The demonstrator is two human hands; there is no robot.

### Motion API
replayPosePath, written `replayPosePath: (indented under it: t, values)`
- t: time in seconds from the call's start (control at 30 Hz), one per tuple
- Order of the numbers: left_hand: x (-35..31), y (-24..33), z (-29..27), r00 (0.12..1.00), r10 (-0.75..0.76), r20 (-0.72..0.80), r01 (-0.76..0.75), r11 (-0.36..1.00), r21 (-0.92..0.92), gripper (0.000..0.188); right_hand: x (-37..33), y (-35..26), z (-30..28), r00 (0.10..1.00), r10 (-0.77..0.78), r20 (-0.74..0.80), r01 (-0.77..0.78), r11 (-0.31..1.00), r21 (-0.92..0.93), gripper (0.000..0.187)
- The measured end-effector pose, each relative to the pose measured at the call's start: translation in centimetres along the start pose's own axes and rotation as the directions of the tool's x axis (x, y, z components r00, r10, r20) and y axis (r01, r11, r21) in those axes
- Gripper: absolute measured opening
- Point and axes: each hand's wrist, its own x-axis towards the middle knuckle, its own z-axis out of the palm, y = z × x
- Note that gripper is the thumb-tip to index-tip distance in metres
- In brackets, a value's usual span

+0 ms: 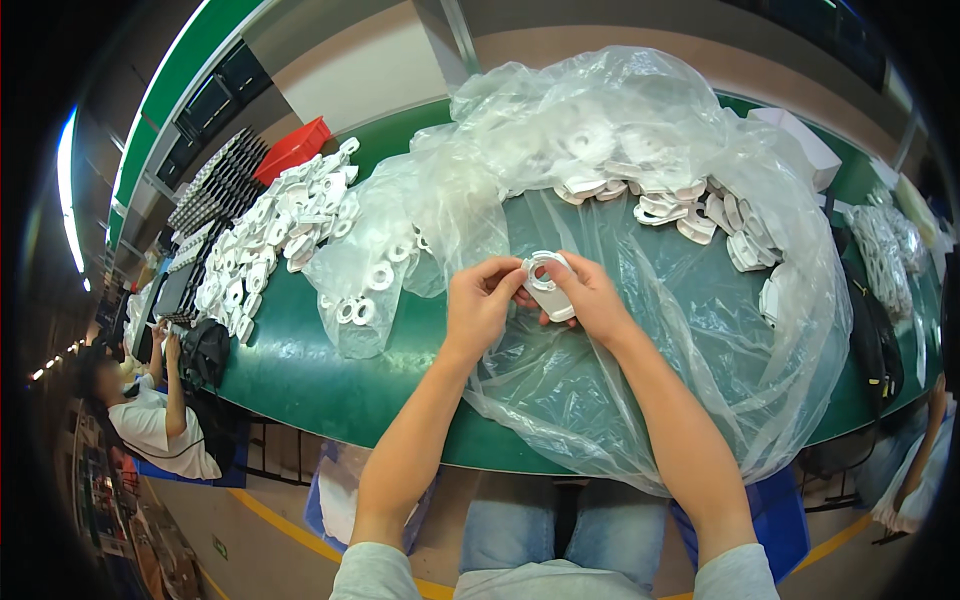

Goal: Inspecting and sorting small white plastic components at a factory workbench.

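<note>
A white plastic part [549, 297] with a round ring at one end and a flat tongue at the other is held between my two hands above the green table. My left hand [482, 300] pinches its ring end from the left. My right hand [598, 300] grips it from the right, the thumb over the ring. Below them spreads a large clear plastic bag [560, 390], its far side heaped up over a pile of similar white parts [690, 210].
Loose white parts [290, 220] lie heaped at the left, near a red bin [293, 150] and stacked dark trays [215, 180]. Another clear bag [365, 320] holds white rings. A white box [800, 145] stands back right. A co-worker [165, 425] sits at the left.
</note>
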Motion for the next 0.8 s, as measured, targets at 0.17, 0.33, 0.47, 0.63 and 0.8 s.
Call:
replayPosePath:
  t: [0.17,0.33,0.47,0.63,0.8]
  values:
    - [-0.1,1.0,0.1,0.992,0.124,-0.029,-0.119,0.984,0.13,0.018,0.1,0.2,0.4,0.997,-0.074,-0.033,0.071,0.994,-0.084,0.031]
    - [-0.2,1.4,-0.3,0.972,0.222,0.072,-0.233,0.948,0.218,0.018,0.4,1.1,0.5,0.986,-0.163,0.015,0.164,0.98,-0.11,0.031]
    - [-0.2,1.3,-0.3,0.98,0.185,0.068,-0.193,0.968,0.161,0.017,0.1,0.6,0.5,0.985,-0.172,0.0,0.172,0.983,-0.062,0.03]
    - [-0.4,0.0,-0.1,0.989,0.148,-0.015,-0.144,0.976,0.164,0.011,-0.2,0.0,0.6,0.999,-0.022,-0.038,0.019,0.995,-0.096,0.032]
    - [-0.4,0.1,1.1,0.997,0.031,-0.075,-0.029,0.999,0.028,0.015,0.4,0.9,0.5,0.997,-0.029,-0.075,0.019,0.992,-0.128,0.033]
